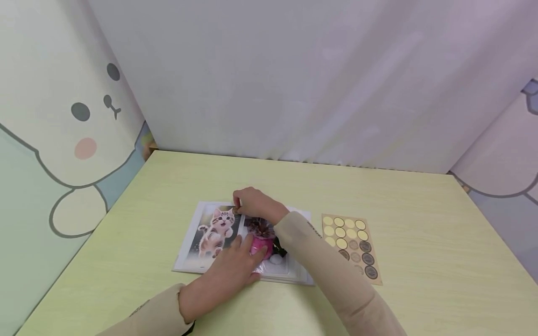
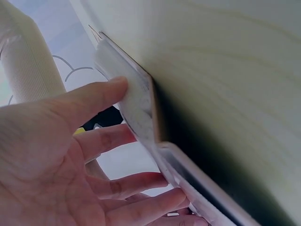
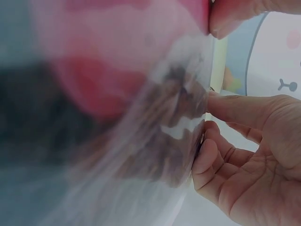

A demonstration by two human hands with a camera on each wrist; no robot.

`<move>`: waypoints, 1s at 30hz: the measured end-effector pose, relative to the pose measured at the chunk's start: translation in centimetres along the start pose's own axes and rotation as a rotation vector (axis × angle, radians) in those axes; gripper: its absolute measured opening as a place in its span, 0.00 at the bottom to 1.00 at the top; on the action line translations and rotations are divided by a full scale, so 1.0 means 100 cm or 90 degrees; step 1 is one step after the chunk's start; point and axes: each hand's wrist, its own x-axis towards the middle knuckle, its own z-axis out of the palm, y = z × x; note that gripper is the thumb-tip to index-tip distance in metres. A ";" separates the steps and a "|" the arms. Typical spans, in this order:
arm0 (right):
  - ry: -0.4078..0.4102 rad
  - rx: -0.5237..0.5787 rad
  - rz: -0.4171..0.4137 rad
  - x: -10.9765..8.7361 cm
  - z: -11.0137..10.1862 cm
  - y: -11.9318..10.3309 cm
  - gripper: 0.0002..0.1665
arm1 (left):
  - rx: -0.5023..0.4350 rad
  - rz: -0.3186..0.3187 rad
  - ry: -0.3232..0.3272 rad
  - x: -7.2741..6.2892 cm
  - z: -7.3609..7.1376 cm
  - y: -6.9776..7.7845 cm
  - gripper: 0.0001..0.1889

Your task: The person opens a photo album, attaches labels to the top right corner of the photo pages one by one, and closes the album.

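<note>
An album [image 1: 189, 261] lies spread on the table, with a kitten picture [image 1: 215, 235] on its left page and a cat picture with a pink shape [image 1: 261, 247] on the right, under clear plastic. My left hand [image 1: 233, 263] rests across the lower middle of the pages, fingers extended; the left wrist view shows its thumb and fingers along the album's edge. Near the top of the fold, my right hand [image 1: 257, 204] pinches a small round brown sticker [image 1: 236, 211] at the kitten picture's upper right corner. Close up, the right fingers [image 3: 204, 160] are curled beside the plastic-covered page.
Right of the album lies a sticker sheet [image 1: 374, 275] with rows of round yellow and brown spots, partly hidden by my right sleeve [image 1: 336, 275]. The pale wooden table [image 1: 441, 242] ends at a light curtain [image 1: 273, 84] behind. Cartoon-printed panels [image 1: 50, 140] stand at both sides.
</note>
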 end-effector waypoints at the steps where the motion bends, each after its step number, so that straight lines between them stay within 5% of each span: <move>1: -0.002 -0.004 -0.002 0.000 0.000 0.000 0.05 | -0.001 -0.001 -0.001 0.000 0.000 0.000 0.25; 30: -0.016 0.011 0.041 -0.002 -0.002 0.001 0.11 | -0.030 -0.014 -0.021 -0.001 -0.001 0.000 0.26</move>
